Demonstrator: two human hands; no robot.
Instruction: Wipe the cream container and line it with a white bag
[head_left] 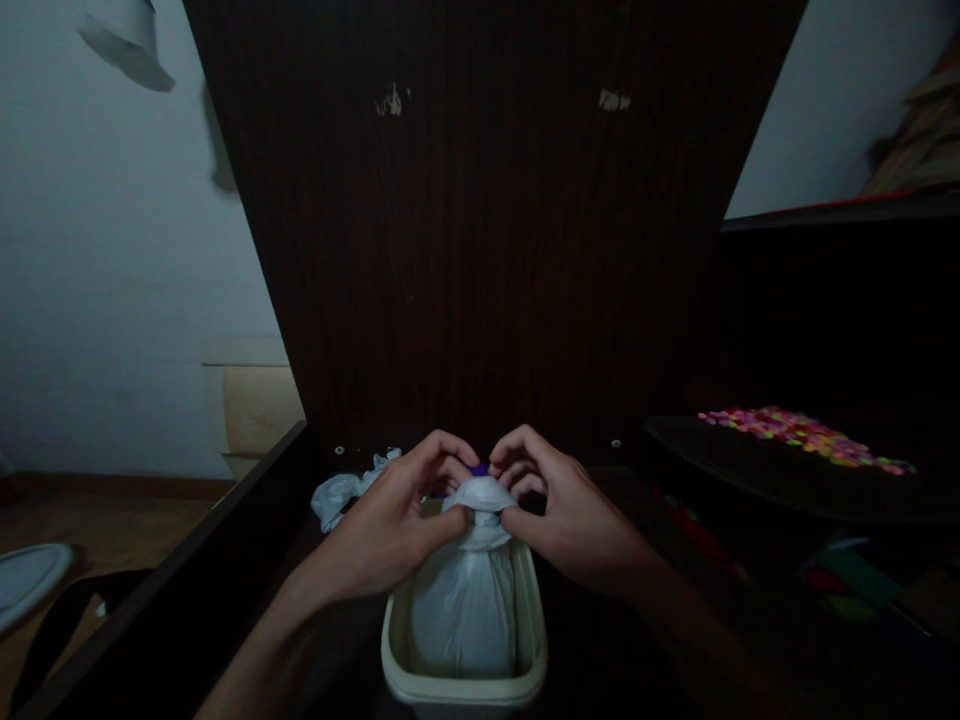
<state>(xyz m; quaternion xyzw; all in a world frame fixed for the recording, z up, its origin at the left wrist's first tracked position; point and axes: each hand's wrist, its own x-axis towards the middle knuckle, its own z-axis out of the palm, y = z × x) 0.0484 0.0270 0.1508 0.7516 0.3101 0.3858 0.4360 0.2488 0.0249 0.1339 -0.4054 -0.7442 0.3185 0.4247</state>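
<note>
A white plastic bag [466,610] stands in a cream rectangular bin [465,690], its upper part gathered into a narrow neck. My left hand [397,520] is closed at the left of the gathered top, thumb against the plastic and fingers curled behind it. From the right, my right hand [559,510] pinches the same top in a mirrored way. Between my fingertips shows a small purple piece [480,469]; what it belongs to I cannot make out. The fingers' far sides are partly hidden behind the bag.
Another crumpled white plastic bag [337,497] lies behind my left hand. A tall dark wooden panel [487,250] rises at the back, and a low dark board [180,570] runs along the left. Colourful small pieces [802,437] lie on a dark shelf [750,480] to the right.
</note>
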